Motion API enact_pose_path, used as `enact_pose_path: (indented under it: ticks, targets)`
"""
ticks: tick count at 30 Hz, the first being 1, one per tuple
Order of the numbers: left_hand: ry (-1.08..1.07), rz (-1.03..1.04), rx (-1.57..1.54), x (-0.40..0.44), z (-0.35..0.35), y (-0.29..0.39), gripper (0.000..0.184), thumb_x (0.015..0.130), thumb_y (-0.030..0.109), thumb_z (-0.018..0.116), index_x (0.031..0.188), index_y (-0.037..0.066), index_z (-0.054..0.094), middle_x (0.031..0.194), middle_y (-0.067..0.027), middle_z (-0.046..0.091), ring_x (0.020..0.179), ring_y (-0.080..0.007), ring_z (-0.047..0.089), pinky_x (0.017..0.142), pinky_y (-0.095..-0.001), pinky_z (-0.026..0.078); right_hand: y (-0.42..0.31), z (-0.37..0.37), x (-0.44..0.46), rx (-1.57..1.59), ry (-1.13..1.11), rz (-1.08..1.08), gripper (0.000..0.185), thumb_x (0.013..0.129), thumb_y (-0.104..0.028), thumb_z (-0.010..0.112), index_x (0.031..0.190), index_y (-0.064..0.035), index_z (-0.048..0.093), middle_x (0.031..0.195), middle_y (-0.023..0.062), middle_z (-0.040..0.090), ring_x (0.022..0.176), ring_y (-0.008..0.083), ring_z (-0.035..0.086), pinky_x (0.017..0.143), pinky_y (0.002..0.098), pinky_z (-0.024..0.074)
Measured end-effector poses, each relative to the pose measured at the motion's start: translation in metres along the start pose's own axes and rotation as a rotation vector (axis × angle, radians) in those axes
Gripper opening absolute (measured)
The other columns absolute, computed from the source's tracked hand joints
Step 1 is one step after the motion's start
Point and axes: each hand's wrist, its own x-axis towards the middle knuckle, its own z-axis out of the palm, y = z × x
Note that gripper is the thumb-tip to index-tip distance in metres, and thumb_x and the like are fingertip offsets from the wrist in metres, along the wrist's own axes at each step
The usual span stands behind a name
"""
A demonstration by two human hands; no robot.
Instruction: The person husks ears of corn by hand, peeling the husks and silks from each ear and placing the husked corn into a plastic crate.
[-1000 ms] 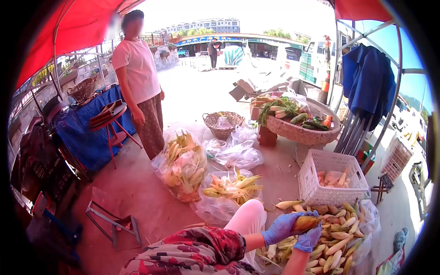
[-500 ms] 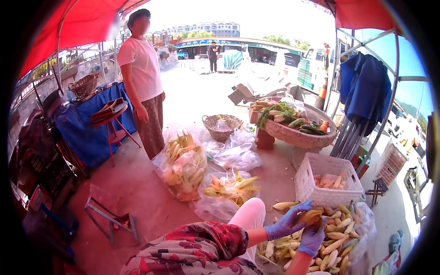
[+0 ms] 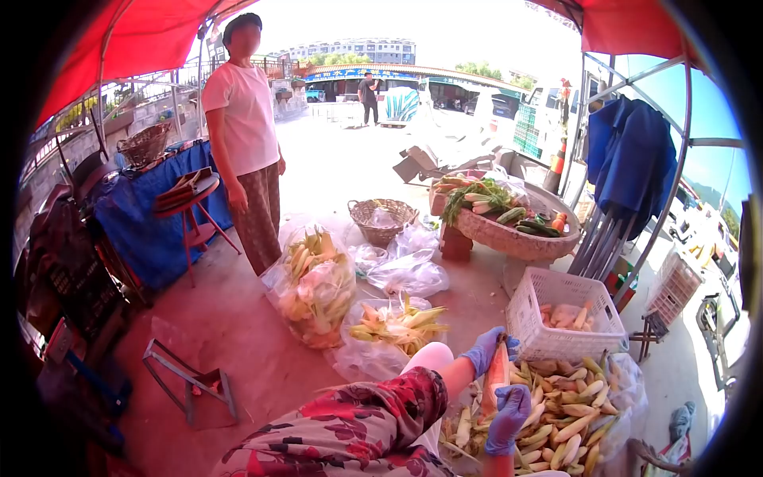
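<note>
My left hand [image 3: 486,350], in a blue glove, is closed round the top of an ear of corn [image 3: 497,375] with pale, reddish husk. Just below it to the right, my gloved right hand [image 3: 509,420] has its fingers curled in beside the ear; what it pinches, if anything, is too small to make out. Under and beyond both hands lies a heap of corn ears in husks [image 3: 576,413]. Two clear plastic bags of husks, a tall one [image 3: 314,290] and a lower one [image 3: 397,327], stand left of my knee.
Behind the heap stands a white crate [image 3: 566,314] with pale ears. A round stone table [image 3: 517,238] bears vegetables. A wicker basket [image 3: 381,222] sits mid-ground. One person [image 3: 246,127] stands at left, near a red stool [image 3: 187,199]; a metal frame [image 3: 191,381] lies on the ground.
My hands have moved left from over the heap and apart, one above the other. The ear now hangs upright from my left hand, where both hands held it before.
</note>
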Motion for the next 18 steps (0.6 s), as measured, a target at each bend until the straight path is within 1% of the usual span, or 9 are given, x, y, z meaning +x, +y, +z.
enact_pose_path:
  ticks: [2,6,8,9,11,12,15,16,18]
  targets:
    - [0.011,-0.007,-0.051,0.021,-0.011,0.018,0.029,0.084,0.033,0.048,0.081,0.005,0.055,0.085,-0.0167,0.064,0.065,-0.0311,0.059,0.067,-0.0458,0.051,-0.018,-0.003,-0.015,-0.114,-0.098,-0.080,0.030,0.094,-0.018,0.042,0.068,-0.0054,0.047,0.060,-0.0042,0.040,0.053,0.0044,0.032,0.047,0.0214,0.0257]
    - [-0.031,0.082,-0.169,0.044,-0.023,0.045,0.026,0.083,0.030,0.048,0.080,0.005,0.054,0.082,-0.0155,0.063,0.064,-0.0303,0.058,0.074,-0.0483,0.051,-0.045,-0.011,-0.025,-0.032,-0.113,0.053,0.028,0.094,-0.021,0.043,0.072,-0.0037,0.049,0.062,-0.0028,0.044,0.054,0.0056,0.035,0.048,0.0210,0.0277]
    - [-0.107,0.089,-0.186,0.016,0.001,0.055,0.030,0.086,0.031,0.045,0.086,0.003,0.053,0.079,-0.0163,0.062,0.064,-0.0292,0.059,0.067,-0.0427,0.052,-0.040,-0.026,-0.019,-0.014,-0.152,0.120,0.027,0.092,-0.024,0.048,0.078,-0.0020,0.051,0.065,-0.0010,0.048,0.055,0.0074,0.038,0.051,0.0214,0.0317]
    - [-0.146,0.090,-0.194,0.001,0.017,0.058,0.031,0.087,0.032,0.043,0.089,0.002,0.053,0.077,-0.0167,0.062,0.065,-0.0286,0.059,0.064,-0.0399,0.053,-0.048,-0.023,-0.013,-0.140,-0.116,0.014,0.025,0.089,-0.026,0.052,0.083,-0.0013,0.052,0.071,0.0007,0.050,0.059,0.0092,0.041,0.054,0.0224,0.0342]
    - [-0.274,0.108,-0.122,-0.008,0.036,0.053,0.030,0.087,0.032,0.046,0.084,0.003,0.054,0.081,-0.0163,0.062,0.066,-0.0281,0.058,0.072,-0.0446,0.051,-0.069,-0.015,0.001,-0.394,-0.040,-0.185,0.032,0.084,-0.029,0.061,0.093,0.0002,0.053,0.081,0.0040,0.054,0.068,0.0127,0.047,0.061,0.0245,0.0393]
    - [-0.334,0.118,-0.091,-0.017,0.043,0.049,0.029,0.087,0.032,0.047,0.082,0.004,0.054,0.083,-0.0160,0.062,0.066,-0.0279,0.058,0.077,-0.0470,0.050,-0.051,-0.016,0.008,-0.500,-0.013,-0.165,0.050,0.072,-0.035,0.072,0.100,0.0007,0.051,0.094,0.0086,0.050,0.082,0.0170,0.049,0.073,0.0303,0.0416]
    - [-0.494,0.203,0.126,-0.055,0.077,0.030,0.027,0.091,0.029,0.044,0.088,0.004,0.054,0.083,-0.0151,0.061,0.067,-0.0248,0.058,0.073,-0.0404,0.050,-0.028,-0.012,0.024,-0.822,-0.101,-0.416,0.052,0.066,-0.025,0.075,0.104,0.0001,0.048,0.100,0.0099,0.050,0.085,0.0161,0.048,0.074,0.0295,0.0412]
    - [-0.532,0.275,0.153,-0.076,0.088,0.029,0.026,0.092,0.029,0.045,0.090,0.004,0.053,0.081,-0.0132,0.062,0.068,-0.0246,0.059,0.070,-0.0389,0.049,0.003,-0.015,0.027,-0.572,-0.075,-0.311,0.049,0.063,-0.013,0.073,0.104,0.0000,0.048,0.096,0.0075,0.051,0.083,0.0155,0.048,0.073,0.0285,0.0413]
    - [-0.499,0.264,0.161,-0.073,0.086,0.024,0.025,0.091,0.027,0.048,0.096,0.003,0.052,0.088,-0.0110,0.061,0.077,-0.0212,0.058,0.076,-0.0354,0.048,0.017,-0.023,0.032,-0.291,-0.149,-0.037,0.051,0.064,-0.013,0.071,0.107,0.0004,0.047,0.097,0.0092,0.053,0.086,0.0175,0.050,0.077,0.0300,0.0413]
